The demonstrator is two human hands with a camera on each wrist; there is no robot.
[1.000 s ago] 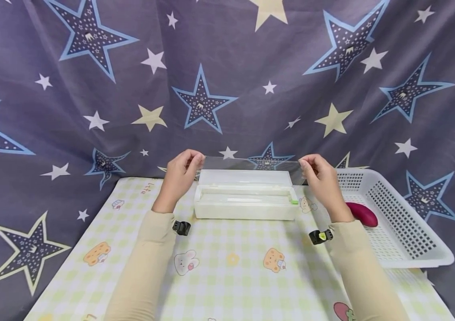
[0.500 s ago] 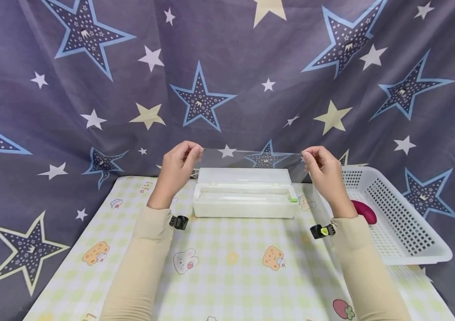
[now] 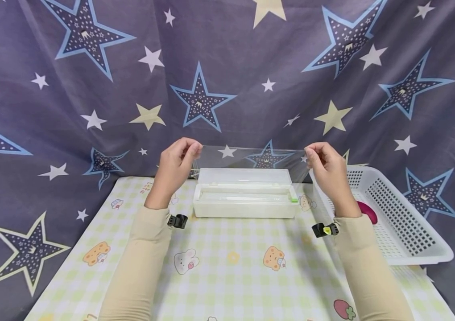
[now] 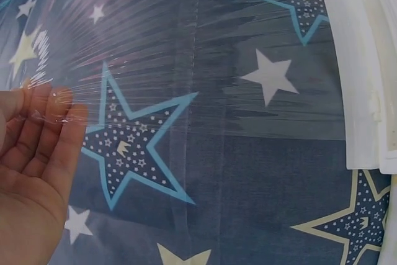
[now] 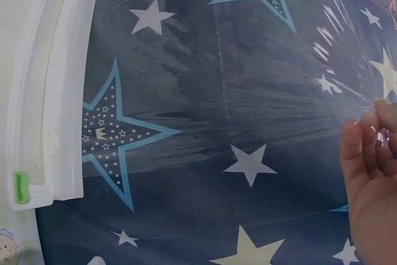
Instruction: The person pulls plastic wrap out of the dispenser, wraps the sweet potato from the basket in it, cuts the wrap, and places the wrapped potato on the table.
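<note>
Between my hands stretches a clear sheet of plastic wrap (image 3: 251, 156), rising from a white wrap dispenser box (image 3: 243, 210) on the table. My left hand (image 3: 173, 171) pinches one upper corner of the film between thumb and fingers; creases fan out from that grip in the left wrist view, where the film (image 4: 205, 66) looks taut. At the opposite corner my right hand (image 3: 329, 174) pinches the film the same way. The box's lid (image 3: 245, 176) stands raised at the back, and a green slider (image 3: 293, 200) shows at its right end.
A white perforated basket (image 3: 412, 258) stands at the right, partly behind my right arm. In it lies a dark pink, rounded object (image 3: 367, 211), partly hidden by the wrist. A checked tablecloth (image 3: 227, 285) covers the table; a starry curtain (image 3: 235, 40) hangs behind.
Both hands have risen and spread slightly apart, drawing more plastic wrap up above the box. The box and basket stay where they were.
</note>
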